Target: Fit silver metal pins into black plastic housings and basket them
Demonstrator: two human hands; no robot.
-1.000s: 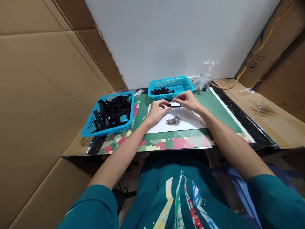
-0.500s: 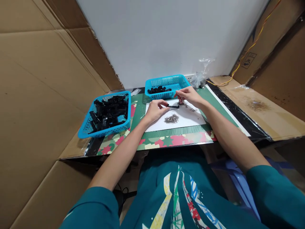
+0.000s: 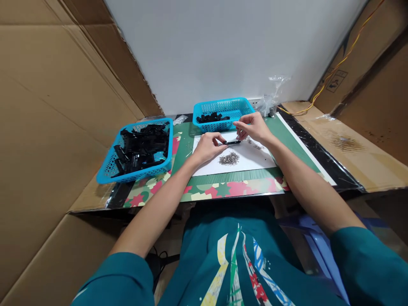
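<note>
My left hand is closed, its thumb and fingers pinching the near end of a slim black plastic part just above the white sheet. Over the part's other end, my right hand holds its fingertips together in a pinch. A tiny thing seems to stick down from those fingertips, too small to name. On the sheet in front of the hands lies a pile of small metal pieces. More of these are scattered under and beside my right hand.
A blue basket heaped with black plastic parts stands at the left. Behind the hands is a second blue basket with fewer black pieces. Clear plastic bags lie at the back right. Cardboard walls flank the table.
My right hand's fingertips have come down slightly, close to the end of the black part. My left hand keeps its hold. The view has shifted a little.
</note>
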